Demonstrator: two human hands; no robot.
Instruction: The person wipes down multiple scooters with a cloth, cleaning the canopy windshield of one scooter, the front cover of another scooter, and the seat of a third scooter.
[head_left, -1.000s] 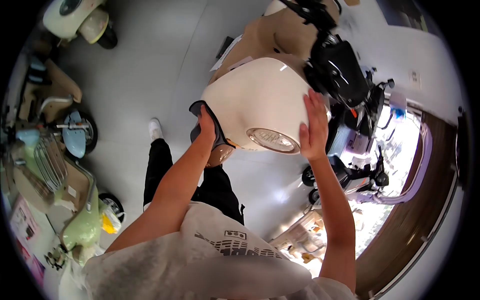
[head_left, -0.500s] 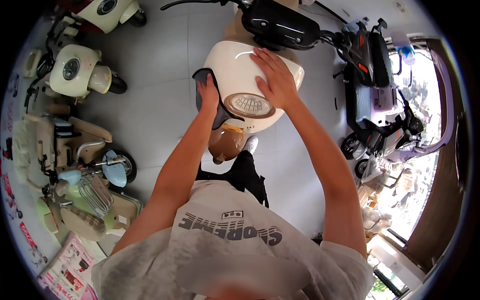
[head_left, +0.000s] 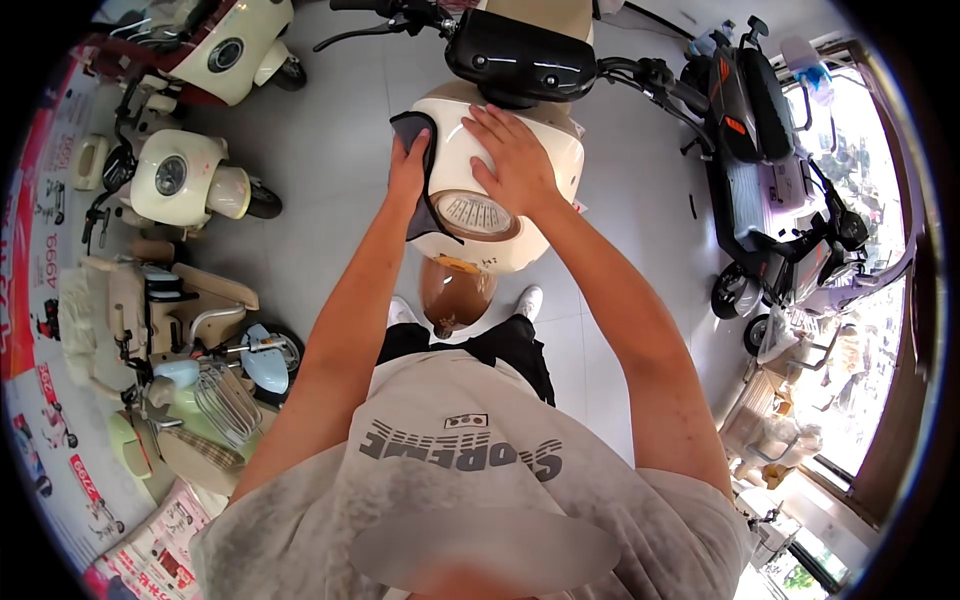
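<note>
In front of me stands a cream scooter point(head_left: 548, 150) with a headlight point(head_left: 476, 214) in its front panel and a brown front mudguard point(head_left: 458, 295) below. A dark grey cloth point(head_left: 418, 222) with a black edge hangs along the panel's left side. My left hand point(head_left: 406, 170) grips this cloth there, thumb on top, the other fingers partly hidden. Flat on the upper panel, above the headlight, rests my right hand point(head_left: 514, 160) with its fingers stretched out and nothing held. The scooter's black handlebar cover point(head_left: 520, 58) is just beyond both hands.
Several parked scooters line the left side, among them a cream one point(head_left: 170, 176) and one with a wire rack point(head_left: 228, 402). Black scooters point(head_left: 735, 190) stand at the right by a bright window. Grey tiles point(head_left: 325, 150) cover the floor.
The view has shifted, and both of my shoes now show below the scooter. My right hand remains flat on the panel; my left hand still has the cloth at its left side.
</note>
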